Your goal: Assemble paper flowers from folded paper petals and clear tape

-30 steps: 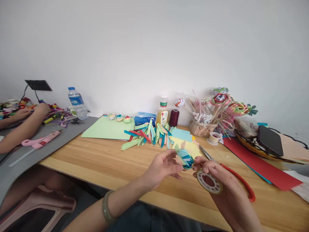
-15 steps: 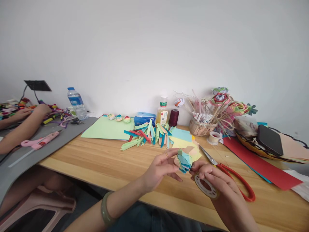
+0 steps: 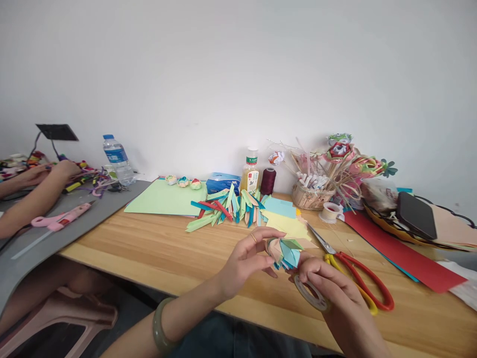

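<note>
Over the near side of the tabletop (image 3: 179, 246), I had the left hand (image 3: 242, 261) grasping a paper bundle (image 3: 286, 253), thumb and fingers around its left side, so that it was held up in the air, with its blue and green folds toward the right. My right hand (image 3: 333, 286) had its grip on a tape roll (image 3: 311, 297), which hung tilted just below the bundle. Its fingertips were close against the bundle's right side; I could not tell from my view whether they touched it.

Just beyond the right hand lay scissors (image 3: 341, 256), blades pointing away toward some yellow paper (image 3: 285, 226). Behind the hands I saw a heap of strips (image 3: 227, 204), and past it a blue pack (image 3: 223, 183), a drink bottle (image 3: 250, 175) and a thread cone (image 3: 268, 182) by the wall. To their left, three buds (image 3: 183, 182) sat along the far edge of a green sheet (image 3: 167, 199). Right of the cone stood a basket (image 3: 311, 199), with a spool (image 3: 330, 214) just beside it. Farther right, I had a red sheet (image 3: 402, 256) lying flat.
</note>
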`<state>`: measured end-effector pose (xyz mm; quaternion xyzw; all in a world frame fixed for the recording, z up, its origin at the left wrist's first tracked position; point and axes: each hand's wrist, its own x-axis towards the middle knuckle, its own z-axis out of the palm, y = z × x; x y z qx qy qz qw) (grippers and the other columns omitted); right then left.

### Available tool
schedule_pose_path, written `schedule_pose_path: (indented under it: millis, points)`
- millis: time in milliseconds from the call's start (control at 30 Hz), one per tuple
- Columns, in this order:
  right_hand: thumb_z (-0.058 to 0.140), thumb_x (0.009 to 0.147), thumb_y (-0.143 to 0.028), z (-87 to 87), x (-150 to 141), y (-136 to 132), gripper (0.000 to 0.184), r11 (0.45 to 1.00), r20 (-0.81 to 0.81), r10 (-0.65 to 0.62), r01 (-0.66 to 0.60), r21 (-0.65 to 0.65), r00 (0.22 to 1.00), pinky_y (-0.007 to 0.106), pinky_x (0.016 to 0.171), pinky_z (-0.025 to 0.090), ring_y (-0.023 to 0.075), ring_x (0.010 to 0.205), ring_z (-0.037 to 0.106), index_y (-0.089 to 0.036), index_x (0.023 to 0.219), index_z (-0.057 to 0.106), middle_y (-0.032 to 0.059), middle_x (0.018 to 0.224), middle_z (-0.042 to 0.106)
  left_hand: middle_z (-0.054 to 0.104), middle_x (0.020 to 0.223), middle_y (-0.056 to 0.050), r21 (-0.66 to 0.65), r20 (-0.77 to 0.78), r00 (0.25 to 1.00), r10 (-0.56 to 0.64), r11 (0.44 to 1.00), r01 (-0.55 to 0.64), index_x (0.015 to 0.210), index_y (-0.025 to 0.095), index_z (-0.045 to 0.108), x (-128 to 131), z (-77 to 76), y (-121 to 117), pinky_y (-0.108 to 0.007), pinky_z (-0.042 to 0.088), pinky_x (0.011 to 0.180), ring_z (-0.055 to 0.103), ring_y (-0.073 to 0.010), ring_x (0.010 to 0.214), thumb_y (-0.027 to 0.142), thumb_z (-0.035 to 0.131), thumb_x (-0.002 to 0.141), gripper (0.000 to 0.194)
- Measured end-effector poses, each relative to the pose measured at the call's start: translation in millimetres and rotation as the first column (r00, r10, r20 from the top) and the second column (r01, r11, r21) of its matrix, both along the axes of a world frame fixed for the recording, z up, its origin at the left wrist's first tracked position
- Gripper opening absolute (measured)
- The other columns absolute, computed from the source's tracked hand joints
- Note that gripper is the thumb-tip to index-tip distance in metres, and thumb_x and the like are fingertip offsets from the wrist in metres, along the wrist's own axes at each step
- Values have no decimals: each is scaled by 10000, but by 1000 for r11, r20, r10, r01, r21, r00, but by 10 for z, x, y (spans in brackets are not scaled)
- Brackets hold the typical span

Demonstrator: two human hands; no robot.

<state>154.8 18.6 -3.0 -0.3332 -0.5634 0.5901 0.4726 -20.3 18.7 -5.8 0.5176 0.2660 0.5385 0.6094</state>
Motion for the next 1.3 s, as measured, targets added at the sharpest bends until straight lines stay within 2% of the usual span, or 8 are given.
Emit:
schedule_pose_path:
  millis: [100,233,333,433,600,733,967,1300]
  points:
    - [636,756,-361,-12,14,-1,195,1000,-1,3,-3,17,1000,232,575,381,155,661,511,-219,624,652,6,685,568,442,1173,-51,64,-24,1000,18,998,-16,1087,274,620,-10,-21,-1,-225,520,653,486,-207,996,204,588,727,369]
    - [643,754,-374,-65,32,6,195,1000,19,-5,5,-1,1000,231,538,373,149,619,499,-221,634,657,0,666,575,363,1274,-62,192,-128,989,72,980,-47,1139,294,591,-24,-9,-33,-298,507,780,402,-265,1166,216,610,744,403]
    - [627,774,-371,-128,41,29,182,999,53,1,-3,39,999,260,620,419,187,720,556,-226,673,673,17,748,624,289,1339,-59,245,-175,978,114,967,-69,1156,314,570,-9,13,-62,-337,481,859,433,-262,1165,226,690,703,477]
    - [580,815,-363,-155,45,43,190,991,121,13,-29,134,993,287,749,437,220,867,579,-234,724,685,35,866,653,346,1302,-53,306,-156,971,180,944,-125,1128,318,578,21,11,-70,-333,460,903,454,-244,1163,185,712,692,475]
    - [559,824,-355,-77,39,24,196,959,213,-28,-34,282,977,265,723,473,218,866,594,-237,731,684,48,886,639,484,1186,-29,315,-120,964,239,930,-191,1217,338,473,39,-29,-69,-298,448,911,512,-184,1075,112,684,710,594]
    - [557,823,-352,-56,74,28,207,950,238,-87,9,311,967,260,768,480,229,931,594,-231,696,667,57,913,644,495,1227,-25,378,-127,943,307,894,-240,1275,367,372,23,-33,-89,-285,429,924,477,-180,1124,84,670,712,698]
    - [564,822,-349,-79,218,65,194,941,216,-184,109,320,959,219,727,478,203,893,603,-226,697,648,48,942,625,466,1216,-66,585,-131,916,379,775,-237,1186,310,451,11,-5,-92,-322,430,936,437,-204,1172,31,606,720,565]
    - [570,824,-335,7,299,4,173,928,171,-180,110,355,969,173,723,483,171,890,595,-240,702,648,29,922,615,496,1178,-100,618,-113,910,399,745,-250,1188,271,443,2,-75,-54,-331,450,924,478,-204,1138,43,601,738,529]
